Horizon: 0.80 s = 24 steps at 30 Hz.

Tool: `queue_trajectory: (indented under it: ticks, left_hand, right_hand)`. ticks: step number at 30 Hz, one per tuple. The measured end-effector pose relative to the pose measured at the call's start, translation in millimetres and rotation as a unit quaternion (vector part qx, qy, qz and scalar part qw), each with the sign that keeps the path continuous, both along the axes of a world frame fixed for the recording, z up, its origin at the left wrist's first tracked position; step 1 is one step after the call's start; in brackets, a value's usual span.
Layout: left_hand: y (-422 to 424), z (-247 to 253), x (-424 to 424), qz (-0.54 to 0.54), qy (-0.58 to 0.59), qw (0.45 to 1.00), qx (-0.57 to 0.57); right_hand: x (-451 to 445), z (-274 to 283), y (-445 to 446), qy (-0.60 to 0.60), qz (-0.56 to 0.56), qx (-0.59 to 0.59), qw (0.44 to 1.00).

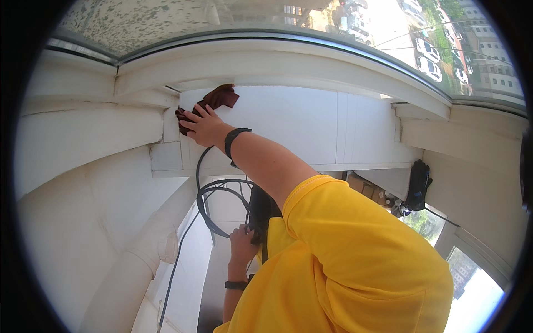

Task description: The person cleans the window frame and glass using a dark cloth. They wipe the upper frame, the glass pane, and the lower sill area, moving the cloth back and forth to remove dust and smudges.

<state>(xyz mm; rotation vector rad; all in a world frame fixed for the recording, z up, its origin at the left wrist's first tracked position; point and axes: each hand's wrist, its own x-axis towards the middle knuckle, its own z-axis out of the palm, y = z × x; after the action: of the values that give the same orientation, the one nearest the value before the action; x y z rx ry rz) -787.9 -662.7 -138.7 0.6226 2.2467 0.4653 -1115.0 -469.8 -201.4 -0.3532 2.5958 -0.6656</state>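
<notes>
My right hand (205,127) reaches across a white windowsill (287,120) and presses a dark brown cloth (218,98) at its left end. The fingers lie spread over the cloth, and part of it bunches out past the fingertips. Lower down, beside the yellow shirt (358,241), my left hand (243,243) is curled round a dark object at the end of a looped black cable or hose (204,195). My body and the angle partly hide what that hand grips. Black bands circle both wrists.
Window glass (166,21) in a metal frame runs along the top; parked cars show outside. A thick white pipe (141,245) stands at lower left. Black gloves (418,185) hang at the sill's right end, near boxes and small items (370,189) below.
</notes>
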Motion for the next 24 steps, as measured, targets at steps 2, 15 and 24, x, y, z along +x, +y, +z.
queue_trajectory:
  ticks: [2, 15, 24]
  left_hand:
    - [13.8, -0.8, 7.6, 0.029, -0.032, 0.999, 0.023]
    - [139.9, 17.0, 62.7, 0.250, -0.159, 0.955, 0.004]
    - [188.1, 40.9, 99.0, 0.324, -0.103, 0.940, -0.007]
  right_hand:
    - [28.3, -5.3, 35.8, 0.016, 0.014, 0.006, 1.000]
    - [351.7, -19.3, 488.0, 0.082, -0.242, 0.109, 0.961]
    - [414.1, -33.1, 559.6, 0.049, -0.407, 0.077, 0.909]
